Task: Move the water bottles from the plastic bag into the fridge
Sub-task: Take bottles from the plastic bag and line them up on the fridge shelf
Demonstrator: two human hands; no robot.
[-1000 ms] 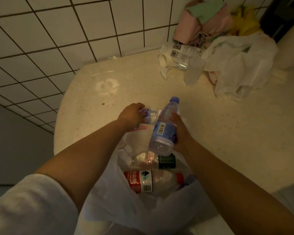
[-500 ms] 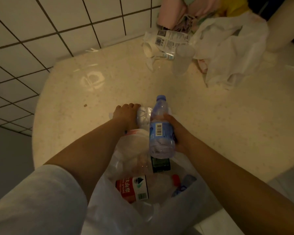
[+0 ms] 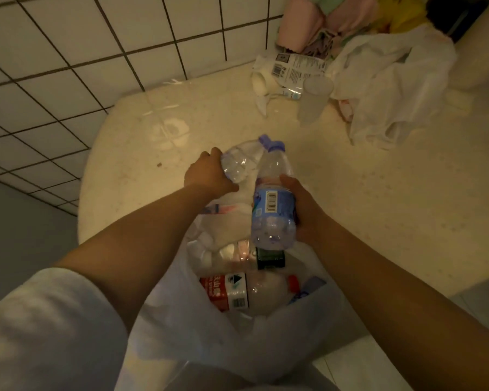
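Observation:
A translucent white plastic bag lies open at the counter's near edge. Inside it lie a red-labelled water bottle, a bottle with a dark green label and other bottles, partly hidden. My right hand grips a blue-labelled, blue-capped water bottle, held upright just above the bag's mouth. My left hand holds a second clear bottle by its base, tilted, its blue cap touching the first bottle's neck. No fridge is in view.
The beige speckled counter meets a white tiled wall at the left and back. At the back right lie a crumpled white bag, a frosted cup, a white printed package and pink and yellow cloths.
My left hand has lifted a second clear bottle out of the bag and up beside the blue-labelled one. The right hand's bottle has barely moved.

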